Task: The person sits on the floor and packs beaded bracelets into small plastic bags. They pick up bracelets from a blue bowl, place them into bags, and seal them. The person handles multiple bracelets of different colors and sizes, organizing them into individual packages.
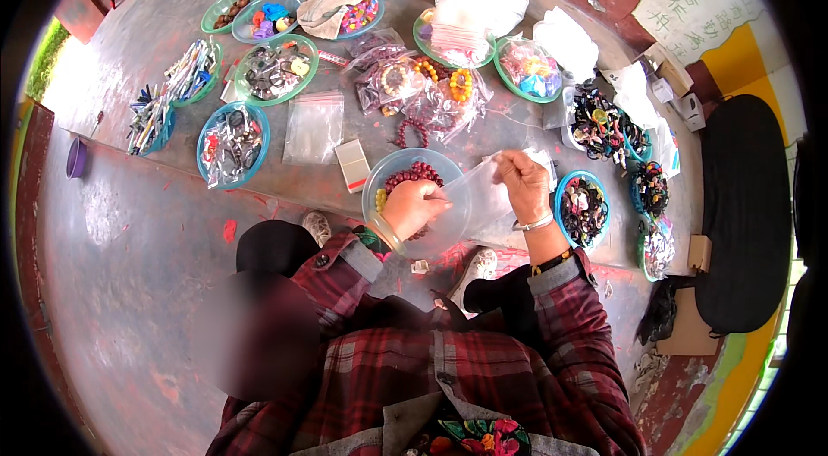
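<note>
In front of me stands a clear bowl with dark red bead strings and some yellow beads inside. My left hand is over the bowl, its fingers pinched at the near left edge of a clear plastic bag. My right hand pinches the upper right part of that bag, so it stretches between both hands. The bag looks flat, and I cannot make out anything in it. Part of the beads is hidden under my left hand.
Beyond the bowl lie bagged beads and a stack of clear bags, with a small box beside them. Bowls of trinkets, pens and dark hair ties surround me. A purple cup stands far left.
</note>
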The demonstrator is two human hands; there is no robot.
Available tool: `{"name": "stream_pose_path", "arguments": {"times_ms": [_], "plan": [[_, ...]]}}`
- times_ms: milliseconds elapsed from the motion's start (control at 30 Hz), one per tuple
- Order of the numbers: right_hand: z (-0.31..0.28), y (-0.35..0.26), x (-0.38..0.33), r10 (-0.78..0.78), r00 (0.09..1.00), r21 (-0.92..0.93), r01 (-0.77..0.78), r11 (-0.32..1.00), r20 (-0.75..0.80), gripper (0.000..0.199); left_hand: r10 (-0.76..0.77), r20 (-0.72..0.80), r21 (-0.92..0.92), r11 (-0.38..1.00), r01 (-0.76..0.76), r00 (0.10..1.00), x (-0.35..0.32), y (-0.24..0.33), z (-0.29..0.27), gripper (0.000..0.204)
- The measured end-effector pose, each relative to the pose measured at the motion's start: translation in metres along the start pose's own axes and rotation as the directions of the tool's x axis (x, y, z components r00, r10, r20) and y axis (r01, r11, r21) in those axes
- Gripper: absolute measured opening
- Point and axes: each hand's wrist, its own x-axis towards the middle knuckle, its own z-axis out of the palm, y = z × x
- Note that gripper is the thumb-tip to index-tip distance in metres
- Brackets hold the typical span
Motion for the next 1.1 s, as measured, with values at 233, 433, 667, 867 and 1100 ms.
{"name": "stream_pose_path", "arguments": {"times_ms": [233, 433, 667, 867, 1100], "plan": [[-0.019, 0.019, 0.011, -0.401, 0.901, -0.475, 0.284, 0.833, -0.164, 0.011, -0.123, 0.027, -0.397, 0.91, 0.123, 0.992, 0.004, -0.002, -0.007, 0.013], [-0.033, 0.025, 0.019, -0.337, 0.919, -0.414, 0.23, 0.881, -0.206, 0.011, -0.141, 0.059, -0.655, 0.741, 0.145, 0.988, 0.003, 0.004, -0.003, 0.015], [-0.101, 0.093, 0.057, -0.115, 0.947, -0.498, -0.052, 0.866, -0.299, 0.02, -0.204, -0.119, -0.583, 0.807, 0.098, 0.972, 0.003, 0.004, -0.012, 0.02], [-0.126, 0.172, 0.063, 0.026, 0.974, -0.705, -0.182, 0.685, -0.226, 0.025, -0.186, -0.042, -0.488, 0.861, 0.143, 0.982, 0.006, -0.008, -0.005, 0.02], [-0.128, 0.203, 0.069, 0.213, 0.925, -0.844, -0.376, 0.383, -0.315, 0.024, -0.236, -0.019, -0.459, 0.865, 0.201, 0.972, 0.007, -0.013, -0.003, 0.021]]}}
